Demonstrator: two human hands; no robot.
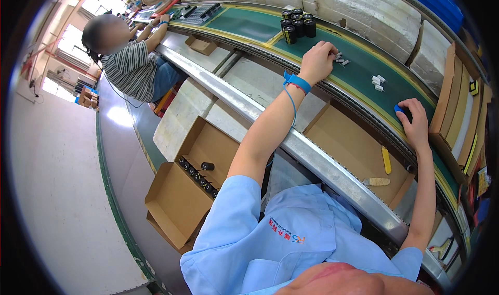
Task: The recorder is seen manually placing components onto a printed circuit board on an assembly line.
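My left hand point(318, 62), with a blue wrist strap point(298, 82) on the wrist, is over the green conveyor belt point(361, 75). Its fingers are curled together beside a few small pale cylindrical parts point(341, 61); whatever lies between the fingertips is hidden. Farther right on the belt, my right hand point(416, 123) grips a small blue rounded object point(399, 109) between thumb and fingers. Several small white parts point(378, 82) lie on the belt between my hands. Beyond my left hand stands a cluster of black cylindrical capacitors point(297, 25).
An open cardboard box point(325, 134) below the belt holds a yellow-handled tool point(386, 160). Another carton point(179, 199) at lower left contains several black cylinders. White foam blocks point(358, 17) line the far side. A person in a striped shirt point(127, 74) works farther along.
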